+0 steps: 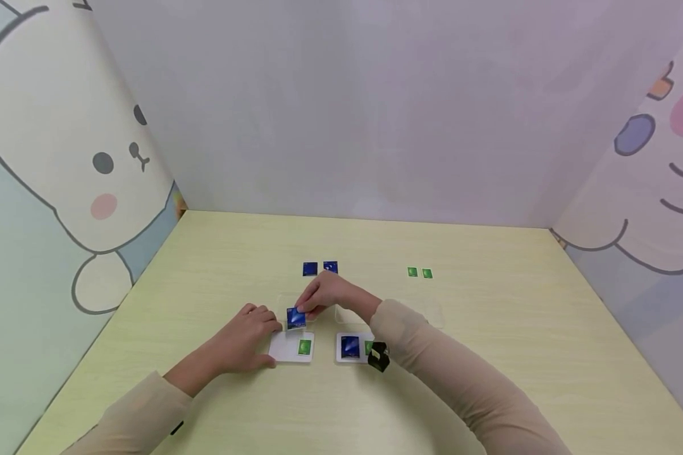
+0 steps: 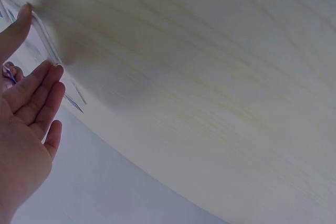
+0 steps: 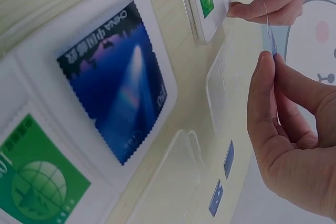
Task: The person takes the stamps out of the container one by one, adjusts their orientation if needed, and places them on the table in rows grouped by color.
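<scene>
The right hand (image 1: 321, 296) pinches a blue stamp (image 1: 295, 318) between thumb and fingertips, holding it on edge just above the bare half of a white card (image 1: 287, 347). A green stamp (image 1: 304, 346) lies on that card's other half, just under the hand. The left hand (image 1: 249, 338) rests beside the card with fingers straight and relaxed, their tips touching its near edge; it holds nothing. Just right of the right wrist lies a second white card (image 1: 341, 355) bearing a blue stamp and a green one. A clear lid (image 3: 176, 182) lies beyond that card. Two loose blue stamps (image 1: 320, 268) lie just past the right knuckles; two small green stamps (image 1: 419, 272) lie well off to its right. The table (image 1: 489, 354) spreads wide around both hands.
</scene>
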Demonstrator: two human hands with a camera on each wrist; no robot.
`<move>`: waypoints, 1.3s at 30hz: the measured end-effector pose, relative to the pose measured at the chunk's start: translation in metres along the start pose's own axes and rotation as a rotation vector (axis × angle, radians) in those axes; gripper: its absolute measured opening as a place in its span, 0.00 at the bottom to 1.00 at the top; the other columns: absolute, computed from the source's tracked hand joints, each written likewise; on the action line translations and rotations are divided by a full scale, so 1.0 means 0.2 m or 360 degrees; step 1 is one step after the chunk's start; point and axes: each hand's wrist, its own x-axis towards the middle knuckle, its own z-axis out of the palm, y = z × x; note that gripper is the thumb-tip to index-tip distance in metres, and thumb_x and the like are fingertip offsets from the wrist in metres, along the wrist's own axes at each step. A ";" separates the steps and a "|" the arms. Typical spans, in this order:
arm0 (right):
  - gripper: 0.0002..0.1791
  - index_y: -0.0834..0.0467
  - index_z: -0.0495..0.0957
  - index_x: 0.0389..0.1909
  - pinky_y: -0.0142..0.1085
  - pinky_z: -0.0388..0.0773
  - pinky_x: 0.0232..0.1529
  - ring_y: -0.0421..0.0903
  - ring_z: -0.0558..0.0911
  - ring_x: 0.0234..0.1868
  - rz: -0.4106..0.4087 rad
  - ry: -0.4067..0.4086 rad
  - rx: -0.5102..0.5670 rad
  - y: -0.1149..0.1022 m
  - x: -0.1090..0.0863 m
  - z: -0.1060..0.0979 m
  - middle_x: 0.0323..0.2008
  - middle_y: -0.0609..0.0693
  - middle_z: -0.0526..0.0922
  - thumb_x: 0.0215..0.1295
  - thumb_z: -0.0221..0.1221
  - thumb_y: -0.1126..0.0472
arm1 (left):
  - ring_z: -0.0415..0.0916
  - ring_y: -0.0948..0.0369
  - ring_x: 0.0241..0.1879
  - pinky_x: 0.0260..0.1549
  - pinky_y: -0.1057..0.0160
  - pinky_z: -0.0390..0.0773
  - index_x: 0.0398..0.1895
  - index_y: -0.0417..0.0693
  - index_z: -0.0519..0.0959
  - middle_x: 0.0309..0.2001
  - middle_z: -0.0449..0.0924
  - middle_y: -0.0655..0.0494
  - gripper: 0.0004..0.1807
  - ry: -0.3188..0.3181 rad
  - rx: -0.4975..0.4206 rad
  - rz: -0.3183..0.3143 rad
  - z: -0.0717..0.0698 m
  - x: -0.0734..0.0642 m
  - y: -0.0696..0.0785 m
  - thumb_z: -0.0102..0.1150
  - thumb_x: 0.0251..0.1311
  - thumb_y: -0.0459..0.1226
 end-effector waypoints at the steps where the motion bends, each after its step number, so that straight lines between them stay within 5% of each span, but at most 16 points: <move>1: 0.06 0.61 0.87 0.34 0.37 0.83 0.38 0.39 0.83 0.22 0.0001 0.0006 -0.0003 0.00 0.00 0.00 0.32 0.56 0.89 0.56 0.67 0.65 | 0.74 0.56 0.47 0.52 0.52 0.68 0.46 0.45 0.81 0.45 0.82 0.53 0.31 -0.0002 -0.0003 -0.0002 0.00 0.00 0.00 0.73 0.42 0.54; 16: 0.07 0.61 0.87 0.35 0.33 0.83 0.32 0.39 0.83 0.22 -0.0002 0.0056 0.0024 0.00 0.05 -0.03 0.32 0.56 0.89 0.55 0.67 0.65 | 0.74 0.55 0.49 0.54 0.51 0.68 0.48 0.44 0.80 0.47 0.82 0.51 0.31 -0.0038 -0.0018 -0.0024 -0.01 0.02 0.01 0.73 0.44 0.53; 39: 0.07 0.61 0.87 0.36 0.34 0.83 0.37 0.41 0.85 0.26 -0.0008 0.0077 0.0029 -0.02 0.12 -0.08 0.34 0.55 0.89 0.56 0.67 0.64 | 0.74 0.55 0.49 0.54 0.51 0.68 0.48 0.44 0.80 0.47 0.82 0.52 0.31 -0.0057 -0.0011 -0.0031 -0.03 0.01 0.02 0.73 0.43 0.53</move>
